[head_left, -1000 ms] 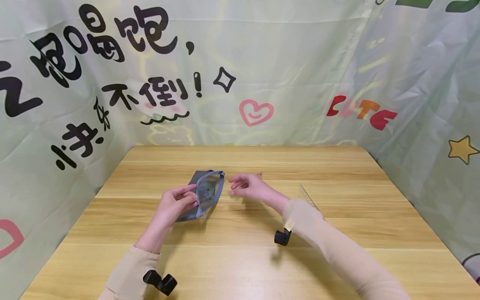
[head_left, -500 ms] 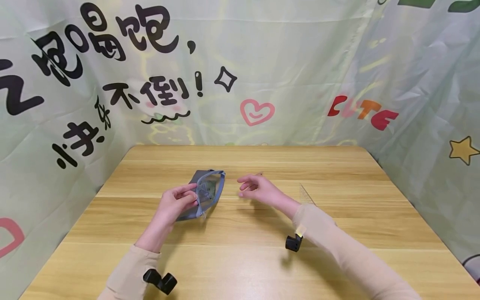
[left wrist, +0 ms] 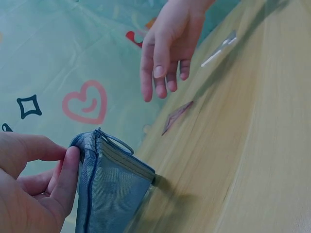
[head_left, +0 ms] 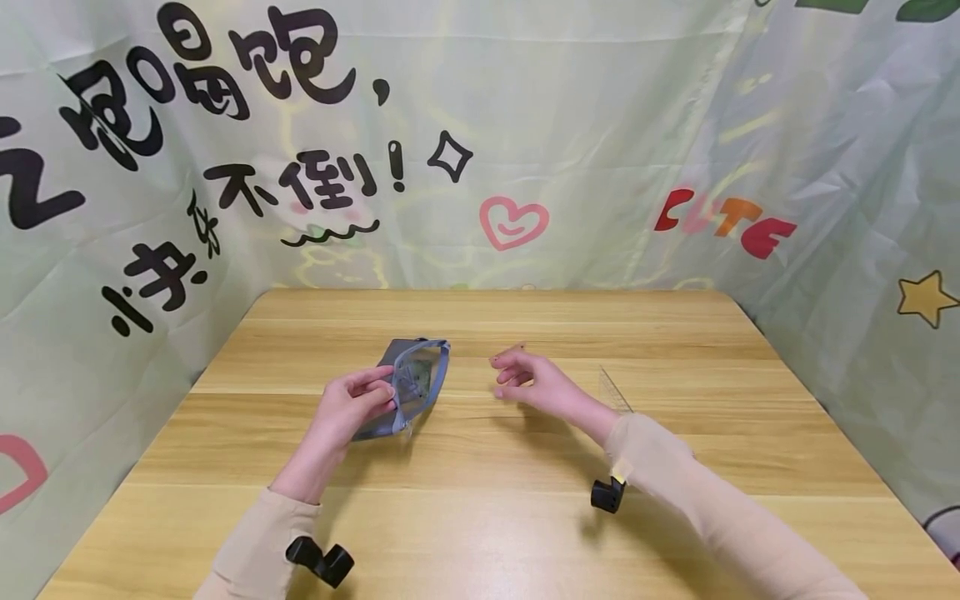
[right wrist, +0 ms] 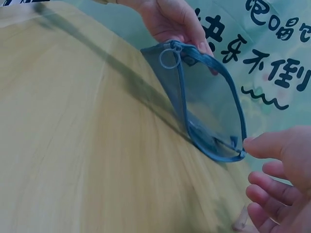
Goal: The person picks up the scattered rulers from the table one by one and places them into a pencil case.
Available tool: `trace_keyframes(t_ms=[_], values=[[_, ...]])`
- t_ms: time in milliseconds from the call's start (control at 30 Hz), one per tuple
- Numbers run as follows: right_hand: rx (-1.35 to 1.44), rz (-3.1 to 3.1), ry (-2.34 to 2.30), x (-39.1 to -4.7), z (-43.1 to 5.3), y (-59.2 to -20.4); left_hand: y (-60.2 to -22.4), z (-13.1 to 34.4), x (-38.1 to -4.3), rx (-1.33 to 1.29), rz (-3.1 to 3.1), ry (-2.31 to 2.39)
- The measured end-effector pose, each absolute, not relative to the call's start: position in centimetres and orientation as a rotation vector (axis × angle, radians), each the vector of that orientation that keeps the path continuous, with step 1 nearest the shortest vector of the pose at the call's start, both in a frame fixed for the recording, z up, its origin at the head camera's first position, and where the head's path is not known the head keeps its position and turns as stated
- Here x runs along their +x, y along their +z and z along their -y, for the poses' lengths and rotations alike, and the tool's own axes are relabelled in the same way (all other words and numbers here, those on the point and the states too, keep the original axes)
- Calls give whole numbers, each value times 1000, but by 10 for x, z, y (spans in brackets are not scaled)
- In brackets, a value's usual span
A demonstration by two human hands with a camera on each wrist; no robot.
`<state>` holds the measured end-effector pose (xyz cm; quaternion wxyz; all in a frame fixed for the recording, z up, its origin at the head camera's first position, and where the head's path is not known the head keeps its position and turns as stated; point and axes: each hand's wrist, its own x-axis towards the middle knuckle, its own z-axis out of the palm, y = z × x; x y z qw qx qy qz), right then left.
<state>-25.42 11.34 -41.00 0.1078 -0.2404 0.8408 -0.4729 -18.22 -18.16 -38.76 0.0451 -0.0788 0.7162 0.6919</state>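
A blue zip pouch [head_left: 378, 429] with see-through mesh sides stands with its mouth spread apart. My left hand [head_left: 348, 408] pinches its near rim between thumb and fingers; the left wrist view shows that pinch beside the zip end. Something greenish shows through the mesh, too unclear to name. My right hand [head_left: 536, 385] hovers over the table to the right of the pouch, fingers loosely bent, holding nothing. Beyond it lies a small pinkish triangular piece [left wrist: 176, 118], mostly hidden by the hand in the head view. A clear triangular ruler [head_left: 613, 390] lies behind the right forearm.
The wooden table [head_left: 480, 533] reaches back to a pale printed cloth [head_left: 600, 125] that hangs behind and on both sides. A small black camera sits on each sleeve, at the left wrist [head_left: 321, 562] and the right wrist [head_left: 607, 493].
My right hand has drawn away from the pouch mouth, moving to the right. The left hand and the pouch have stayed in place.
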Motion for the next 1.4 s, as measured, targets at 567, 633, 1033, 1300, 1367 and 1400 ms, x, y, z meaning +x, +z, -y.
trace_keyframes(t_ms=[567, 633, 1033, 1300, 1367, 1400], values=[[-639, -2611, -1338, -249, -141, -425, -389, 181, -183, -230, -2201, 2097], [-642, -2614, -1335, -250, -144, -426, -389, 181, -183, -233, -2202, 2096], [-582, -2689, -1287, -246, -161, -423, -389, 179, -183, -235, -2218, 2085], [-600, -2770, -1267, -243, -172, -423, -390, 179, -183, -232, -2220, 2083], [-601, -2766, -1278, -242, -174, -423, -390, 179, -183, -227, -2217, 2085], [-600, -2765, -1279, -242, -175, -424, -390, 179, -183, -225, -2215, 2085]])
